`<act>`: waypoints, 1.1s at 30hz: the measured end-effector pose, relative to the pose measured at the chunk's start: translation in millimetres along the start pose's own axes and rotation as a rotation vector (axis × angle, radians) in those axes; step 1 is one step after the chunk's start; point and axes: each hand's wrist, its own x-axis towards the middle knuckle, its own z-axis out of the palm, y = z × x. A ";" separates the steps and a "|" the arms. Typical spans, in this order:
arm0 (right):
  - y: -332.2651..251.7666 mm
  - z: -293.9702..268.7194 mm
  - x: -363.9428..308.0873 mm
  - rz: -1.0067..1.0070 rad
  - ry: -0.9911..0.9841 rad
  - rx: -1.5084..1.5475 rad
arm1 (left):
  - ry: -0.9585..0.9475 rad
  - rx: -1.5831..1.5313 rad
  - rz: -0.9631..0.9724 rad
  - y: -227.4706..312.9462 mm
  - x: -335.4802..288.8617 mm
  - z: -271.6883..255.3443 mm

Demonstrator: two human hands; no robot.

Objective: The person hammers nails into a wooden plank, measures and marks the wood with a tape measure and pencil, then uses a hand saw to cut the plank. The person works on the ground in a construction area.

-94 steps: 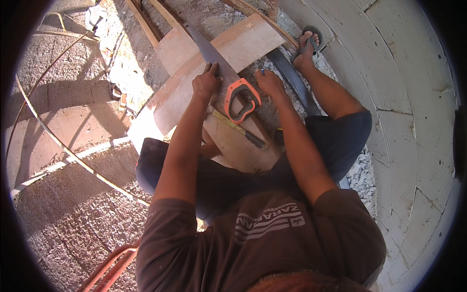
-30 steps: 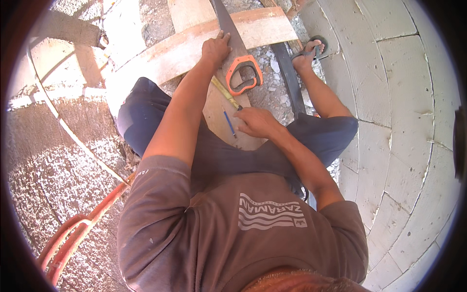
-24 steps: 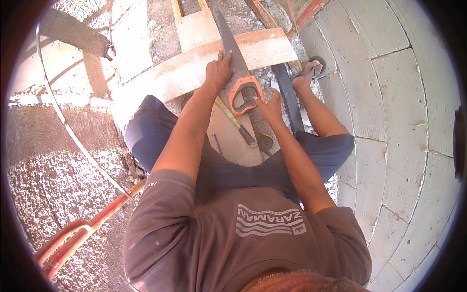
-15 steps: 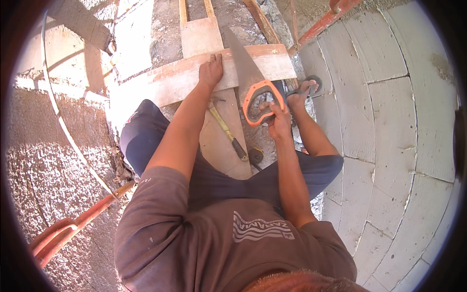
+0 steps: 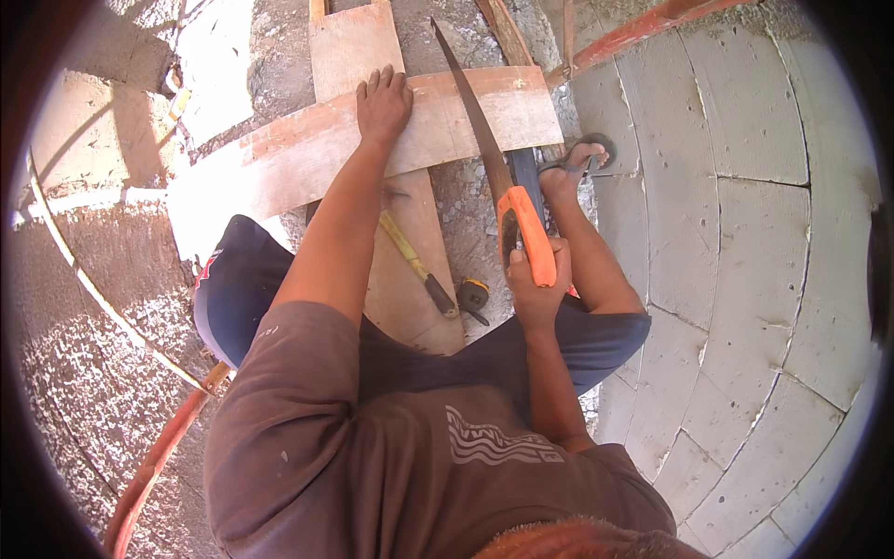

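Sawing setup seen from straight above, right hand [image 5: 533, 289] wrapped tight around the orange handle of a handsaw [image 5: 494, 177], fingers fully closed on the grip. Blade running up and away, laid across the right part of a long pale wooden plank [image 5: 307, 154] and standing on edge against it. Left hand [image 5: 382, 101] pressed flat on that same plank, palm down, fingers spread a bit, holding nothing, just pinning the board near its upper edge. Plank lying crosswise on top of a narrower upright board [image 5: 352, 42] that continues underneath toward the knees. Down on that lower board, near the lap, a yellow-handled tool [image 5: 416, 265] with a dark end, can't tell exactly what kind, and just beside it a small tape measure [image 5: 472, 295] on the gravelly floor. Right foot in a sandal [image 5: 570, 172] planted near the right end of the plank, close to the saw blade. Curved wall of pale blocks [image 5: 745, 233] on the right side, reddish pipe [image 5: 154, 456] along the lower left.
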 end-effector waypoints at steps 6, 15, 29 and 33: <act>6.8 24.0 19.7 -0.120 -0.043 -0.116 | -0.168 -0.105 -0.214 15.5 15.4 -11.7; 6.5 14.3 15.0 -0.043 -0.025 -0.073 | -0.252 -0.223 -0.042 20.4 12.8 -23.0; 7.0 8.9 3.3 -0.087 0.029 -0.098 | -0.251 -0.138 -0.169 42.1 -2.0 -29.2; 3.8 7.1 -0.9 -0.110 0.027 -0.100 | -0.295 -0.098 -0.253 50.1 -4.5 -36.2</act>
